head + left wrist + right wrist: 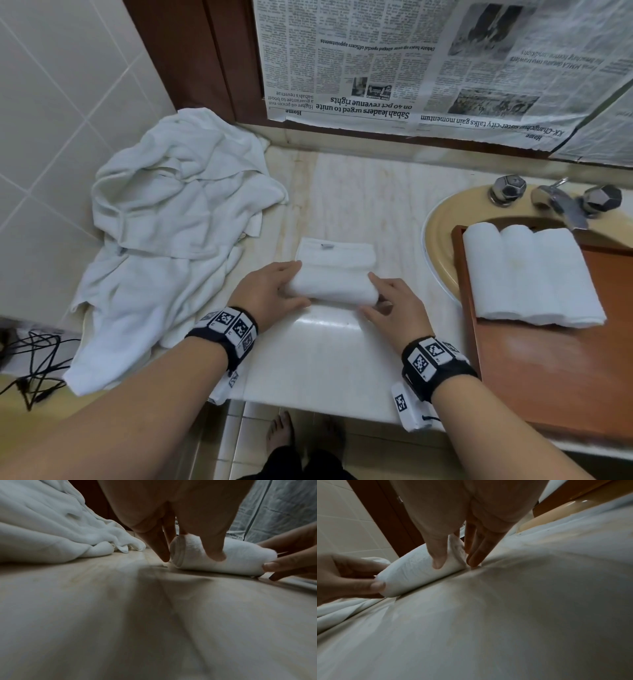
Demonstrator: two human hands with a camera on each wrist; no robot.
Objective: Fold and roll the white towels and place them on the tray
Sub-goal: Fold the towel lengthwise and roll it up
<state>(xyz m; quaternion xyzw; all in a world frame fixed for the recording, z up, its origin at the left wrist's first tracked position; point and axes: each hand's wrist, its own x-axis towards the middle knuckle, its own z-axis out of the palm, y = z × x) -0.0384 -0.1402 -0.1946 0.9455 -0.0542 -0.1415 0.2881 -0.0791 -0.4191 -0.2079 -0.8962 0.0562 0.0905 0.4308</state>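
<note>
**Rolling the fourth towel, one hand at each end**

The white towel (334, 279) lies on the marble counter (318, 359), between the heap of unfolded towels (178, 219) and the sink. Its near part is wound into a roll; a flat folded stretch with a small label lies beyond it, toward the wall. The roll's long axis runs left to right across the counter, parallel to the front edge, so it would travel away from the person.

The left hand (270, 291) holds the left end, thumb on the near side and fingers curled over the top and against the end face. The right hand (394, 308) grips the right end the same way, thumb pressing the front of the roll.

To do this step well, both hands should probably advance evenly so the roll stays straight and does not cone, with light downward pressure to keep the turns tight and the end faces flush.

To the right, the wooden tray (534, 370) rests across the sink (442, 233) and carries three rolled towels (527, 274) side by side, touching, their long axes running front to back. Newspaper (428, 68) covers the wall behind.
</note>
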